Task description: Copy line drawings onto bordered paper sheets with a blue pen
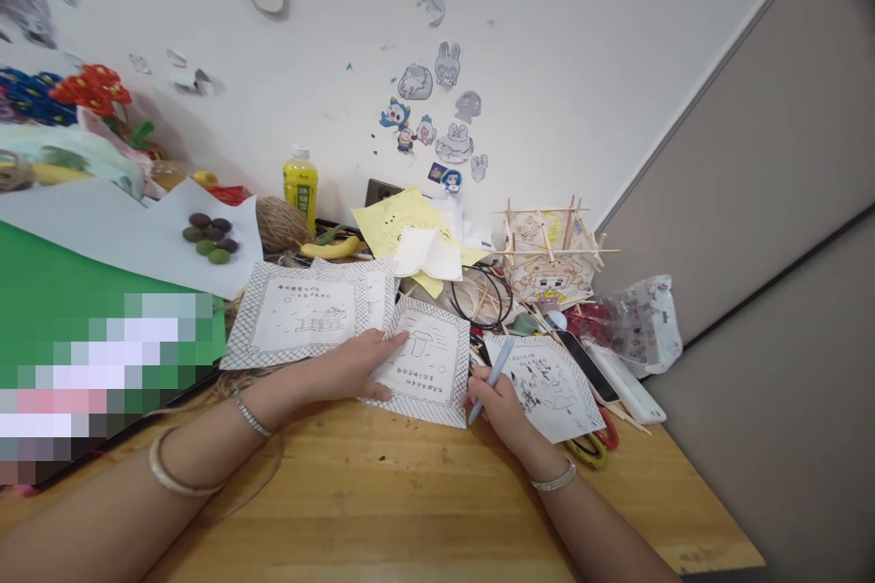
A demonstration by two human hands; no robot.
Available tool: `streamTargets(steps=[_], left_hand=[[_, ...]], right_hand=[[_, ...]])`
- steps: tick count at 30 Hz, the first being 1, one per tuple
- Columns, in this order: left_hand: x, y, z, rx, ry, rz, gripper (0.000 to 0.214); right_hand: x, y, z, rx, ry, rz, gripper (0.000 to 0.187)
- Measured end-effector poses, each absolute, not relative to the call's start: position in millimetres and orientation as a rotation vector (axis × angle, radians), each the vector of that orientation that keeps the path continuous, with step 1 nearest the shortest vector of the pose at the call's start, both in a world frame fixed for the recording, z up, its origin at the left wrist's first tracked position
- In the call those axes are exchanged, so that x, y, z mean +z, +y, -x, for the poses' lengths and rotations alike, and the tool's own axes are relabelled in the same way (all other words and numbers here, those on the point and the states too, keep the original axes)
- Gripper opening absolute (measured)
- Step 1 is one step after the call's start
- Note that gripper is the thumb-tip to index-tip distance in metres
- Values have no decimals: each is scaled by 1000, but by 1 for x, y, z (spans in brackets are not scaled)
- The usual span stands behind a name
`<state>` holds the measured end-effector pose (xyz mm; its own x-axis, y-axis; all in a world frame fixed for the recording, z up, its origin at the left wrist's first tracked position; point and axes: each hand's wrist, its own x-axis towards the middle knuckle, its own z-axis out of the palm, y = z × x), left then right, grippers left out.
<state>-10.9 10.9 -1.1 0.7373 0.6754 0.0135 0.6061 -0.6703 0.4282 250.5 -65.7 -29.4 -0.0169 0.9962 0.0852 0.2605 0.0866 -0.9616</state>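
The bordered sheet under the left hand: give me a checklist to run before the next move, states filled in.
1. Left hand on the bordered sheet: ok, thumb and fingers spread over its left side.
2. Pen gripped: ok, in the right hand.
3. Pen tip touching paper: cannot tell; its lower end is near the sheet's right edge.
4. Sheet clear of other papers: not ok, its upper left meets or overlaps the bordered papers beside it.
5. Yellow bottle upright and capped: ok, standing near the wall, white cap on.
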Motion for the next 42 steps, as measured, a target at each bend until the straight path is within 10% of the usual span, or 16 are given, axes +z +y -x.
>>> streamTargets(steps=[8, 37, 42], left_hand=[[11, 11, 14, 434, 813, -2232, 65], [-8, 18, 7, 766, 812, -1414, 110], [-14, 13, -5, 653, 866, -1782, 68]], right_hand=[[-16, -55, -265, 709, -1215, 1142, 36], [-17, -46, -270, 478, -1309, 1224, 19], [-7, -53, -274, 273, -1338, 1297, 24]])
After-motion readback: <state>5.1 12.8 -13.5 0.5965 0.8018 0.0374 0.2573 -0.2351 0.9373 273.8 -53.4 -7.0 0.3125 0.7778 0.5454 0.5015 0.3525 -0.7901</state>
